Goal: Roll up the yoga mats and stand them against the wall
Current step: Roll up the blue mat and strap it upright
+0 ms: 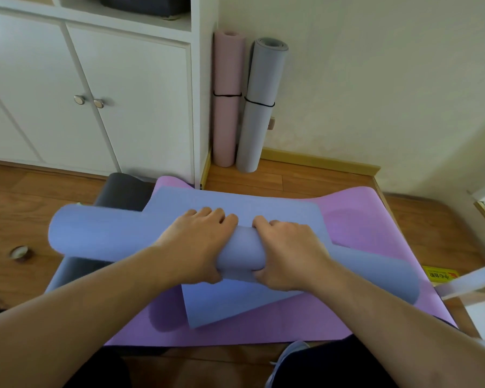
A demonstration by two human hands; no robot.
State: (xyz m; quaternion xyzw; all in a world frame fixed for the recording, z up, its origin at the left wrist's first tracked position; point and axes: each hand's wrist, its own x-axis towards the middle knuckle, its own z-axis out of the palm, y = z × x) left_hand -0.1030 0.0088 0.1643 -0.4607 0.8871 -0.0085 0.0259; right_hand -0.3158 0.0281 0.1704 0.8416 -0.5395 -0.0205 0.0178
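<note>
The step in hand looks like the rolling of the blue mat, which lies on top of a purple mat spread over the wooden floor. The left hand lies over the top of the roll with fingers curved round its far side and thumb underneath; the right hand grips it just beside, fingers curled over and thumb tucked below. The roll is uneven: its left end juts past the purple mat's left edge, and a loose flap trails toward the person. A dark mat shows beneath, at the far left corner. A pink rolled mat and a grey rolled mat, each banded, stand in the corner by the cabinet. The next move likely calls for squaring the ends and winding tighter across the flat remainder.
</note>
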